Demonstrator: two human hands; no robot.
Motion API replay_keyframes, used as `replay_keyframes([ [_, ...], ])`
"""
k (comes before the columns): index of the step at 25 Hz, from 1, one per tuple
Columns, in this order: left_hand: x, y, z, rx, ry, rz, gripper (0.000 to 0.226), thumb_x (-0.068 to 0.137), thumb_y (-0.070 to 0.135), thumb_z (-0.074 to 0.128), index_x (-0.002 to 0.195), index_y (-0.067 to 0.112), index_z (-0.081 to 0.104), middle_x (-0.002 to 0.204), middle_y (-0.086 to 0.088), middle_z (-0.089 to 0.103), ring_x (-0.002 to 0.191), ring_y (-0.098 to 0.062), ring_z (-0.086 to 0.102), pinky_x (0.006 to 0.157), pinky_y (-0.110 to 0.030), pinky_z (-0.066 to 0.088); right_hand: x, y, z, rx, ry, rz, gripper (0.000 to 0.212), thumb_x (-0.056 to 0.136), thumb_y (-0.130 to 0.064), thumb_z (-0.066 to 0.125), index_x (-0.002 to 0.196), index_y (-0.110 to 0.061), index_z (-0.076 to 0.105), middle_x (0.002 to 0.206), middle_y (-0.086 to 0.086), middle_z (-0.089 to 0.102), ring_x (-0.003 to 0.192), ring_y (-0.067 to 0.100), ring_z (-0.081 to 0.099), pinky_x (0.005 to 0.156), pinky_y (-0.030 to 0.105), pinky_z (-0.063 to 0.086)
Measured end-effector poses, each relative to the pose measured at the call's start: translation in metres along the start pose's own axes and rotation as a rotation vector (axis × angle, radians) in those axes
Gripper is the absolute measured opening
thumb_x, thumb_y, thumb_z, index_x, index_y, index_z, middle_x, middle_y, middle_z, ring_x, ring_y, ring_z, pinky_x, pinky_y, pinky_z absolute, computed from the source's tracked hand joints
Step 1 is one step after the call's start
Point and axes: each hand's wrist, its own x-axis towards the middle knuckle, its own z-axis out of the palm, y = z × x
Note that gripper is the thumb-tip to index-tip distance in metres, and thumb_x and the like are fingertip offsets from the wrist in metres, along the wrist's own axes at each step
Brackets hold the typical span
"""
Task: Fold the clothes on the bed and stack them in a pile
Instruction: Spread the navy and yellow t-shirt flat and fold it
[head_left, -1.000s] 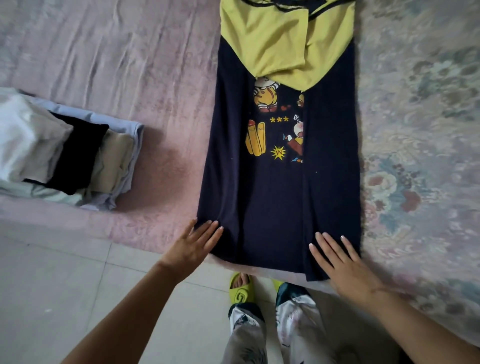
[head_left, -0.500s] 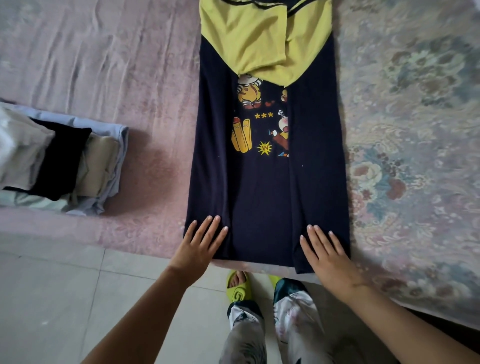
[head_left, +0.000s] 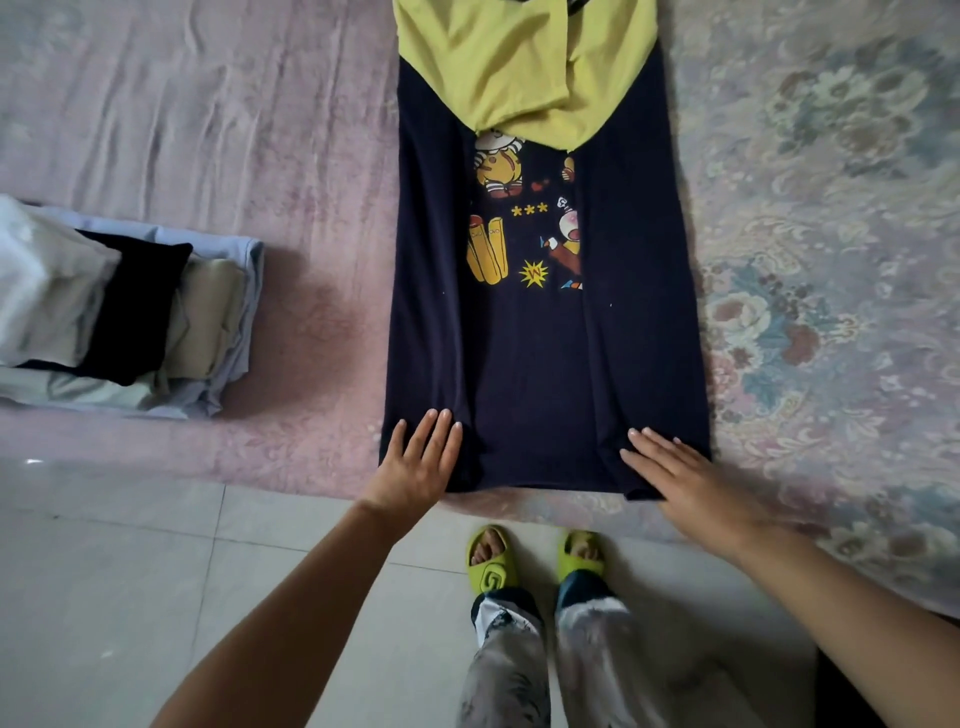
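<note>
Bare bedsheet (head_left: 311, 171) between pile (head_left: 124, 312) and shirt (head_left: 545, 364).

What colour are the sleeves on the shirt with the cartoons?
Yellow-green. The sleeves lie folded over the dark navy shirt, seen in the head view.

The bed (head_left: 218, 104) fills the upper part of the frame, covered with a wrinkled pink sheet (head_left: 291, 171). On the right side lies a pale cover with flower pattern (head_left: 831, 218). In the lower left is a floor of light grey tiles (head_left: 114, 582), softly lit.
</note>
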Motion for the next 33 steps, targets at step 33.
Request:
replay_keyframes([
  [33,-0.061,0.047,-0.091,-0.272,-0.255,0.024,0.048,0.063,0.021,0.034,0.085,0.028,0.076,0.058,0.006,0.068,0.037,-0.011,0.058,0.031,-0.016,0.04,-0.066,-0.013,-0.08,0.238,-0.587,-0.079,0.075,0.086,0.017,0.03,0.15,-0.022,0.023,0.157,-0.004,0.019,0.144,0.013,0.02,0.112,0.018,0.013],
])
